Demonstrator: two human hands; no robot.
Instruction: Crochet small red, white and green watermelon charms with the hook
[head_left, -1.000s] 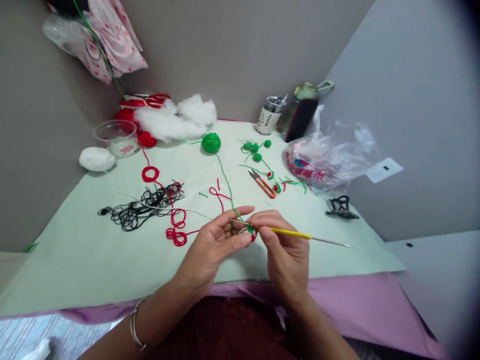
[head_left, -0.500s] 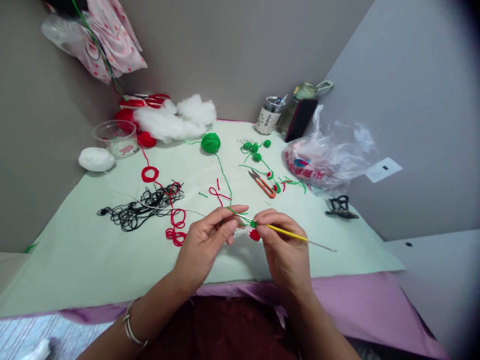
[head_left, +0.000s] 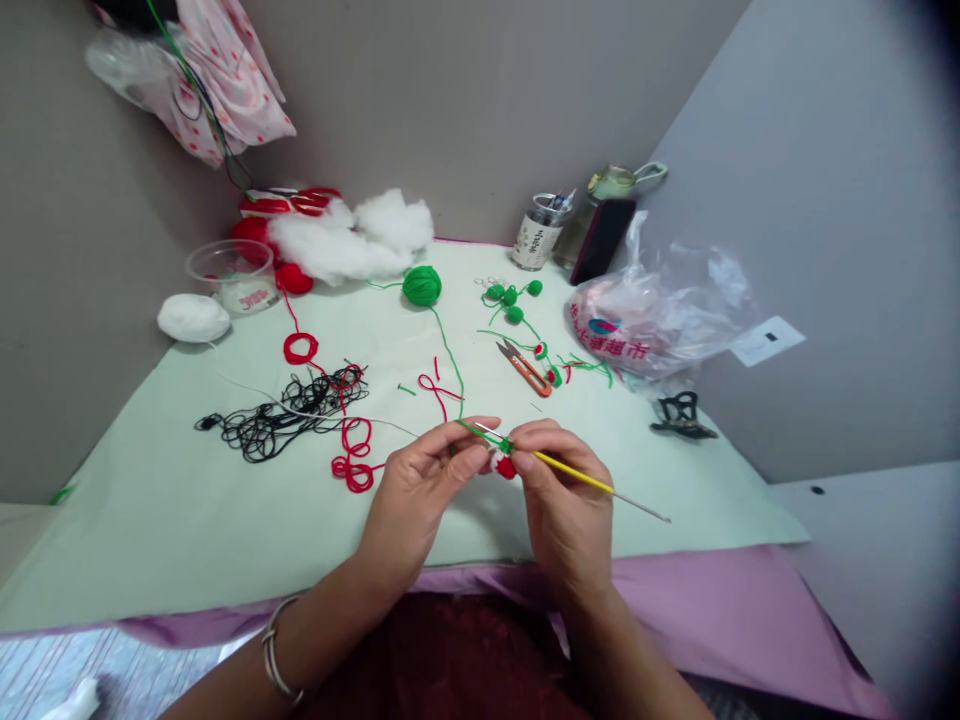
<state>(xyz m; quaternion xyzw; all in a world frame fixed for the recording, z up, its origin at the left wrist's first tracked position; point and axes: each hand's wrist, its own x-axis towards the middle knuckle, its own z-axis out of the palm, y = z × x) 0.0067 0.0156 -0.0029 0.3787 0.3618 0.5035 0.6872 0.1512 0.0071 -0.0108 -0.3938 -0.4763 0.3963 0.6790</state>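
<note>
My right hand [head_left: 566, 490] is closed in a pinch on a yellow-handled crochet hook [head_left: 574, 470], whose metal tip points left toward my other hand. At the hook's tip end sits a small crocheted piece [head_left: 505, 464] in red, white and green. My left hand [head_left: 427, 480] pinches the left side of this piece between thumb and fingers. Over its index finger runs green yarn [head_left: 452, 355], which leads back to a green yarn ball [head_left: 421, 286]. The exact loops on the hook are too small to make out.
Orange thread snips [head_left: 525, 368] lie beyond my right hand, near small green crocheted balls [head_left: 514, 314]. Tangled black yarn [head_left: 285, 415] and looped red yarn [head_left: 358, 470] are on the left. White stuffing [head_left: 345, 245], a pen jar [head_left: 537, 235] and a plastic bag [head_left: 645, 310] stand farther back.
My left hand has come slightly right, closer to the crocheted piece, and its thumb now meets it. The hook has tilted a little, its rear end lower.
</note>
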